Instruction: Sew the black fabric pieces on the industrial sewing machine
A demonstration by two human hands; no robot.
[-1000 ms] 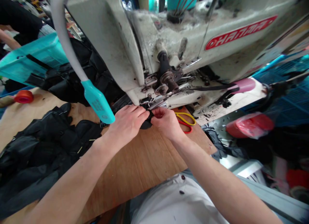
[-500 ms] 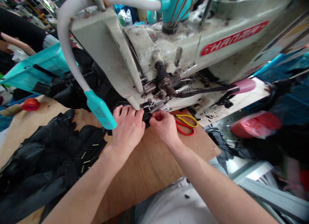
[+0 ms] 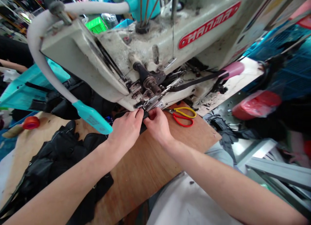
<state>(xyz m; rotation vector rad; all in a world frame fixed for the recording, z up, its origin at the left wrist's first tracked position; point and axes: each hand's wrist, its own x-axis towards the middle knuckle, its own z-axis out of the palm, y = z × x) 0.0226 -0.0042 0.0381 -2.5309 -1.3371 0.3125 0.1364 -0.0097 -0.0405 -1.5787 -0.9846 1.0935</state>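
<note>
Both of my hands are close together beside the metal presser parts of a sewing machine [image 3: 209, 30]. My left hand [image 3: 126, 126] is closed, its fingers bent over a piece of black fabric [image 3: 143, 126] at the machine's edge. My right hand [image 3: 157, 123] pinches the same fabric with thumb and forefinger. Most of the fabric is hidden under my hands. A black strap [image 3: 194, 82] runs from a pink guide [image 3: 234, 69] down to the presser area. Scissors [image 3: 183, 117] with red and yellow handles lie right of my right hand.
Black garments [image 3: 55, 160] cover the left of the wooden table [image 3: 136, 173]. A teal lamp head [image 3: 93, 118] hangs left of my left hand. Further back are a teal basket [image 3: 17, 85] and a red tape roll [image 3: 31, 122]. A red wrapped bundle [image 3: 257, 103] is at right.
The view has shifted, so the machine appears further left. My left hand's fingers, more spread before, are now drawn together on the fabric. The right hand still pinches it.
</note>
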